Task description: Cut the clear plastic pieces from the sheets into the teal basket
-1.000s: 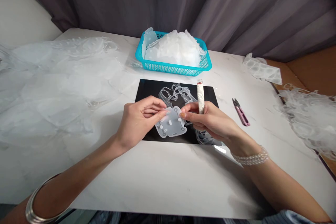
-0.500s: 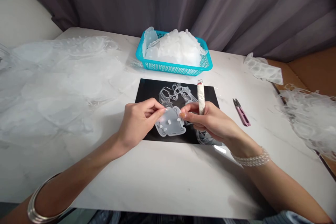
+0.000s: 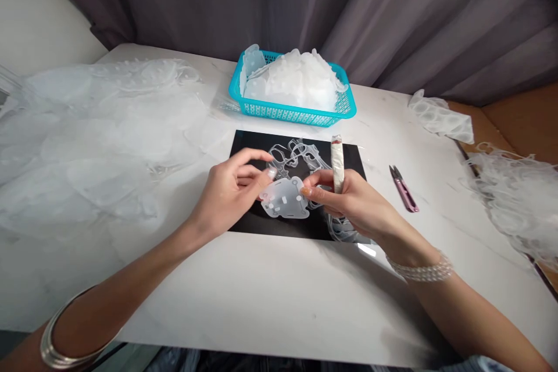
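Observation:
A thin translucent plastic or silicone piece (image 3: 285, 200) with a wavy outline and small holes hangs above a black mat (image 3: 250, 224). My right hand (image 3: 349, 195) pinches its upper right edge between thumb and forefinger. A stick wrapped in white (image 3: 337, 165), reddish near its top, stands up from that same hand; its lower end is hidden. At the piece's upper left, my left hand (image 3: 231, 189) has thumb and forefinger apart, the thumb tip close to the edge. Clear cut-out scraps (image 3: 300, 154) lie on the mat behind the piece.
A turquoise basket (image 3: 292, 116) heaped with translucent pieces stands behind the mat. Large translucent sheets (image 3: 108, 122) cover the table's left. Pink thread snips (image 3: 403, 189) lie to the right, near a cardboard box (image 3: 514, 116) with a pile of scraps (image 3: 518, 197).
My left thumb and forefinger have parted and released the piece's upper left edge. The piece has tilted, still in my right hand. The view has shifted slightly.

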{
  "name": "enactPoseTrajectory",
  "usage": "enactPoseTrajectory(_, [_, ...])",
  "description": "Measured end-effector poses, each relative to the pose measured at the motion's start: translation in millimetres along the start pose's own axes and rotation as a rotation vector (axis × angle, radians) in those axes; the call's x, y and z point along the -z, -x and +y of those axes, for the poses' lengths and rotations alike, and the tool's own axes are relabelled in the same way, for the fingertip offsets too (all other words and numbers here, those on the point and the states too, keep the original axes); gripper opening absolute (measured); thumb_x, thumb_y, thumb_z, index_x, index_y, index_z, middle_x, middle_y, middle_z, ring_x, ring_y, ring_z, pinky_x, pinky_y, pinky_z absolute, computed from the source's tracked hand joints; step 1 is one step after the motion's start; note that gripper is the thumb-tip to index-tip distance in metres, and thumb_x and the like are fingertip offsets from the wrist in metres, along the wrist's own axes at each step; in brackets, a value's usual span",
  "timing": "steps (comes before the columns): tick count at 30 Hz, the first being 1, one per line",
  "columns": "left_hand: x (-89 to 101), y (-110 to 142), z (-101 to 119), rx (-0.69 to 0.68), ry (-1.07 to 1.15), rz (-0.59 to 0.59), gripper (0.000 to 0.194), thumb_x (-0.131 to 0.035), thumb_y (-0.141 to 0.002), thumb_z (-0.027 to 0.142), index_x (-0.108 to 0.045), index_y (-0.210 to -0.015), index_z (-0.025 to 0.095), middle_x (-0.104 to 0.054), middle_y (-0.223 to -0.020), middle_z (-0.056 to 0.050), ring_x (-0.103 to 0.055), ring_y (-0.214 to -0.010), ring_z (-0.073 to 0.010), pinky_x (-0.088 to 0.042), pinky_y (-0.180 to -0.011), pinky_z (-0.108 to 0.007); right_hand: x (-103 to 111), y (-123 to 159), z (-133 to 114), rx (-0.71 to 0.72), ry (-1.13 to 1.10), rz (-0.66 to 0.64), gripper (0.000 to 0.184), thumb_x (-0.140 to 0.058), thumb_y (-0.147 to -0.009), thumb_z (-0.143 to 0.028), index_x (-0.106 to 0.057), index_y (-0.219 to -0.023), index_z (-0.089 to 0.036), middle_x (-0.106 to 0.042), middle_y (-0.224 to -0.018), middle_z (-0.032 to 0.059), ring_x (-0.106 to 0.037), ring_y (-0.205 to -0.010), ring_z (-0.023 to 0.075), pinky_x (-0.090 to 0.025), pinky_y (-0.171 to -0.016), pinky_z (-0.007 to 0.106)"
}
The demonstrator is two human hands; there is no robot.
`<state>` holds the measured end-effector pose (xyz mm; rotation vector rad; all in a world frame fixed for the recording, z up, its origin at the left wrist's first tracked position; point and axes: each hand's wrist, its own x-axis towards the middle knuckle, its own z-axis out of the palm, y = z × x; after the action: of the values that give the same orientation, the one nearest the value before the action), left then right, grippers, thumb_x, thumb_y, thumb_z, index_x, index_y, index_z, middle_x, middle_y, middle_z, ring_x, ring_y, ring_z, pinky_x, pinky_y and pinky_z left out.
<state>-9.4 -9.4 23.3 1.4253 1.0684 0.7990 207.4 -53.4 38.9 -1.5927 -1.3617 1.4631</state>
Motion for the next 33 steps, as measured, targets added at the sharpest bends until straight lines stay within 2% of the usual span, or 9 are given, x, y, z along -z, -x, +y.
enactPoseTrajectory(3, [-0.8, 1.8, -2.2, 0.029, -0.058, -0.055, 0.025, -0.073, -0.081, 0.038, -0.072, -0.098, 0.020, -0.075, -0.081, -0.003, -0.070, -0.072, -0.0165, -0.056, -0.071, -0.026, -0.6, 0.9, -1.8, 0.006, 0.017, -0.002, 0.026, -0.071, -0.080, -0.043, -0.068, -0.079, -0.017, -0.052, -0.063, -0.0022, -0.033, -0.050, 0.0074, -0.025, -0.048, 0.025])
enactPoseTrajectory(6, [-2.2, 1.7, -3.6, 0.057, 0.007, -0.087, 0.017, -0.072, -0.081, 0.036, -0.075, -0.083, 0.019, -0.075, -0.083, -0.004, -0.068, -0.075, -0.0161, -0.053, -0.070, -0.024, -1.7, 1.5, -3.1, 0.017, 0.038, -0.011, 0.029, -0.070, -0.081, -0.046, -0.068, -0.079, -0.018, -0.051, -0.061, -0.0024, -0.033, -0.050, 0.0078, -0.025, -0.048, 0.025])
enactPoseTrajectory(9, [-2.4, -0.2, -4.2, 0.131, 0.170, -0.092, 0.025, -0.068, -0.085, 0.041, -0.072, -0.078, 0.017, -0.072, -0.079, -0.003, -0.065, -0.073, -0.0142, -0.051, -0.068, -0.024, -2.8, 2.4, -4.3, 0.035, 0.088, 0.012, 0.032, -0.069, -0.081, -0.050, -0.068, -0.080, -0.018, -0.049, -0.059, -0.0029, -0.034, -0.050, 0.0088, -0.025, -0.048, 0.026])
enactPoseTrajectory(12, [0.0, -2.8, -4.1, 0.214, 0.312, -0.041, 0.033, -0.062, -0.088, 0.046, -0.066, -0.076, 0.016, -0.071, -0.079, -0.004, -0.065, -0.073, -0.0144, -0.052, -0.070, -0.026, -3.5, 3.7, -5.7, 0.066, 0.166, 0.053, 0.034, -0.067, -0.083, -0.052, -0.067, -0.079, -0.018, -0.049, -0.059, -0.0026, -0.034, -0.051, 0.0092, -0.025, -0.049, 0.026])
enactPoseTrajectory(17, [4.8, -4.5, -2.2, 0.212, 0.357, 0.010, 0.037, -0.063, -0.086, 0.052, -0.055, -0.075, 0.017, -0.072, -0.080, -0.006, -0.067, -0.073, -0.0161, -0.053, -0.068, -0.028, -5.2, 4.4, -5.8, 0.139, 0.239, 0.085, 0.032, -0.064, -0.086, -0.050, -0.067, -0.082, -0.019, -0.054, -0.066, -0.0006, -0.037, -0.054, 0.0103, -0.028, -0.050, 0.026])
enactPoseTrajectory(20, [5.1, -3.5, 0.3, 0.180, 0.338, 0.007, 0.038, -0.068, -0.083, 0.053, -0.052, -0.082, 0.019, -0.072, -0.083, -0.004, -0.064, -0.070, -0.0138, -0.051, -0.063, -0.025, -6.7, 5.1, -4.0, 0.154, 0.262, 0.095, 0.028, -0.063, -0.088, -0.046, -0.067, -0.083, -0.019, -0.049, -0.061, -0.0024, -0.033, -0.052, 0.0097, -0.026, -0.049, 0.026])
enactPoseTrajectory(24, [3.1, 0.0, 2.9, 0.185, 0.313, -0.067, 0.042, -0.079, -0.076, 0.041, -0.053, -0.103, 0.023, -0.071, -0.081, 0.001, -0.060, -0.066, -0.0112, -0.046, -0.062, -0.023, -8.1, 6.4, -2.4, 0.141, 0.272, 0.088, 0.027, -0.062, -0.088, -0.045, -0.067, -0.084, -0.019, -0.046, -0.059, -0.0032, -0.030, -0.050, 0.0091, -0.023, -0.048, 0.026])
enactPoseTrajectory(28, [1.6, 3.7, 1.9, 0.171, 0.260, -0.077, 0.038, -0.077, -0.078, 0.037, -0.056, -0.107, 0.023, -0.069, -0.078, 0.002, -0.060, -0.070, -0.0117, -0.045, -0.069, -0.025, -8.8, 6.9, -2.9, 0.126, 0.275, 0.081, 0.028, -0.062, -0.088, -0.045, -0.067, -0.083, -0.018, -0.050, -0.062, -0.0019, -0.031, -0.051, 0.0093, -0.024, -0.047, 0.026])
enactPoseTrajectory(33, [1.9, 4.5, -0.7, 0.161, 0.267, -0.083, 0.033, -0.072, -0.083, 0.033, -0.059, -0.112, 0.024, -0.070, -0.079, 0.001, -0.062, -0.071, -0.0126, -0.045, -0.069, -0.025, -9.9, 5.8, -4.2, 0.140, 0.271, 0.097, 0.025, -0.063, -0.088, -0.042, -0.067, -0.083, -0.018, -0.050, -0.061, -0.0024, -0.032, -0.051, 0.0088, -0.025, -0.048, 0.026])
